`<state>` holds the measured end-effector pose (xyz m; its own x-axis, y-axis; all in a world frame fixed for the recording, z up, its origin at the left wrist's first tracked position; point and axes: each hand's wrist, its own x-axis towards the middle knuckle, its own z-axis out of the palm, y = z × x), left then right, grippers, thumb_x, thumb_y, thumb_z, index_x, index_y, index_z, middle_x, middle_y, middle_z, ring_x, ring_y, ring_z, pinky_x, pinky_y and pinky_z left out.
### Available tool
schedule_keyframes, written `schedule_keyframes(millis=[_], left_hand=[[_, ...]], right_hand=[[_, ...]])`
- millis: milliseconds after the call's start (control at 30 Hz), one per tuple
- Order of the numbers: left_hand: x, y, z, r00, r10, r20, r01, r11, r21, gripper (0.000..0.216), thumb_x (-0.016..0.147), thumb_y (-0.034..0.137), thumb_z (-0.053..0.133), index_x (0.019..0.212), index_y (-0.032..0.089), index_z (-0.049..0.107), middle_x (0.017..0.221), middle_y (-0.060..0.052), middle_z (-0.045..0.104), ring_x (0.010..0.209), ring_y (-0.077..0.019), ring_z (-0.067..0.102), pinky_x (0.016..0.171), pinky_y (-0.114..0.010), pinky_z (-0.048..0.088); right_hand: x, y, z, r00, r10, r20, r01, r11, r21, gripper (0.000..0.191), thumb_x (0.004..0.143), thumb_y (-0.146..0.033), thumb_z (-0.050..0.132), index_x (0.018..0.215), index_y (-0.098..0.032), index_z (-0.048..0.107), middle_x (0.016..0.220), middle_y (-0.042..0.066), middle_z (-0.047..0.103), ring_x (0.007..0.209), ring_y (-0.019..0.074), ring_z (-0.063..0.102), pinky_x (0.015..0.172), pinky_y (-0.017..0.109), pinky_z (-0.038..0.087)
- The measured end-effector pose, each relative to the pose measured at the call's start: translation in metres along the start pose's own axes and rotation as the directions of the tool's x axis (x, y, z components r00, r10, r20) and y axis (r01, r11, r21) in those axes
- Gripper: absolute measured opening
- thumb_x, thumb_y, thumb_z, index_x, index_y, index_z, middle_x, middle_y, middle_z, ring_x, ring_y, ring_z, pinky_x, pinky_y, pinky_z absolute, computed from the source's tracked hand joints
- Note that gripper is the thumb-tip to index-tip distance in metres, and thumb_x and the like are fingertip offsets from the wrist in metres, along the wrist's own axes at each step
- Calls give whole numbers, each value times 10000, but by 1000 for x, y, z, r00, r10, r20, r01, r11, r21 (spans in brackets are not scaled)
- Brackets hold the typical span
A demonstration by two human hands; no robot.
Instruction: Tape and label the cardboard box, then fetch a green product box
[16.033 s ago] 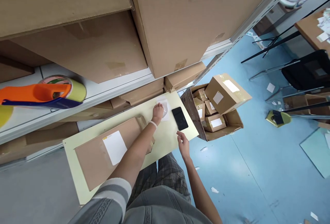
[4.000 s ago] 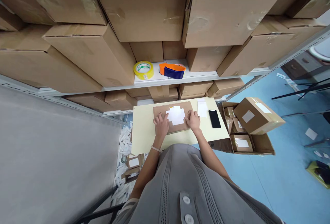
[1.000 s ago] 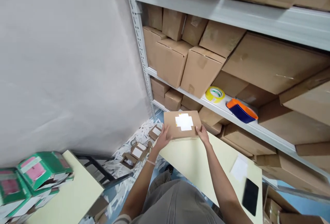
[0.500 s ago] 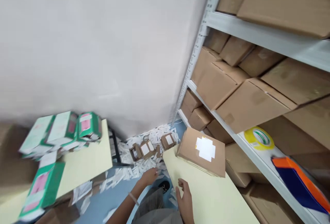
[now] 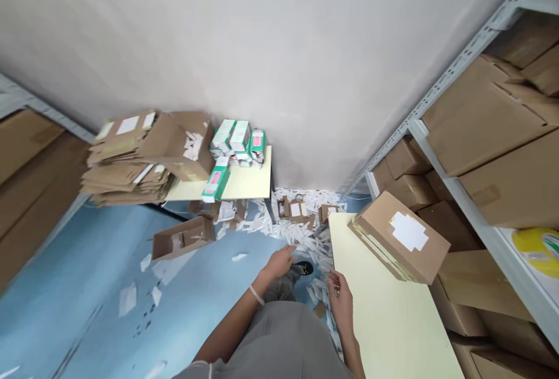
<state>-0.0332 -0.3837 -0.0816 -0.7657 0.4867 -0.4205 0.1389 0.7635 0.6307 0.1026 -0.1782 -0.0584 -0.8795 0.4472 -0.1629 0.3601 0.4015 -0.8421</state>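
Observation:
A brown cardboard box (image 5: 399, 242) with white labels on top lies at the far end of the pale yellow table (image 5: 384, 315) on my right. My right hand (image 5: 341, 299) rests at that table's left edge, fingers loosely curled, holding nothing I can see. My left hand (image 5: 282, 261) hangs over the blue floor, empty, fingers loosely spread, pointing toward the paper scraps. Neither hand touches the box.
A second pale table (image 5: 238, 184) ahead carries stacked flat cardboard (image 5: 131, 160) and green boxes (image 5: 238, 137). An open carton (image 5: 183, 238) and paper scraps (image 5: 301, 233) litter the floor. Metal shelving (image 5: 463, 192) with cartons and yellow tape (image 5: 539, 248) stands at right.
My hands have let go of the labelled box, which now lies on the table's far end. My view has swung left toward the second table, and my left hand dropped over the floor.

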Motion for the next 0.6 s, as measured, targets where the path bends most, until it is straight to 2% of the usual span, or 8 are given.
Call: schedule_keyframes(millis=[167,300,467,600], left_hand=[[-67,-49,-13,969,-196,-148,192,980,-45,502,949,259,364,1430,148,453,1434,-153,516,1251,-273,557,1039,-378,419],[-96,-73,-12,928,-325,-182,314,945,-87,501,945,240,368,1427,126,445,1430,-164,508,1267,-261,543,1029,-344,411],[-95,-80,-11,939,-298,-169,281,952,-119,517,944,272,377,1439,128,426,1450,-167,478,1262,-259,542,997,-327,419],[-77,-93,-31,928,-300,-219,286,953,-96,543,945,296,379,1461,127,386,1485,-158,443,1274,-265,528,1001,-324,416]], right_hand=[[-47,30,7,996,54,73,-53,999,-11,483,827,-664,445,1049,-279,634,1088,109,729,962,315,717,828,452,589],[-57,31,12,994,64,85,-61,998,-29,366,798,-659,465,971,-377,621,1070,92,727,954,341,717,801,468,585],[-44,7,18,999,50,6,-50,999,-15,362,765,-637,493,965,-371,635,1062,119,724,960,368,709,860,490,555],[-26,1,33,999,37,-22,-38,999,-28,356,764,-618,494,951,-358,651,1071,142,715,976,367,700,865,480,545]])
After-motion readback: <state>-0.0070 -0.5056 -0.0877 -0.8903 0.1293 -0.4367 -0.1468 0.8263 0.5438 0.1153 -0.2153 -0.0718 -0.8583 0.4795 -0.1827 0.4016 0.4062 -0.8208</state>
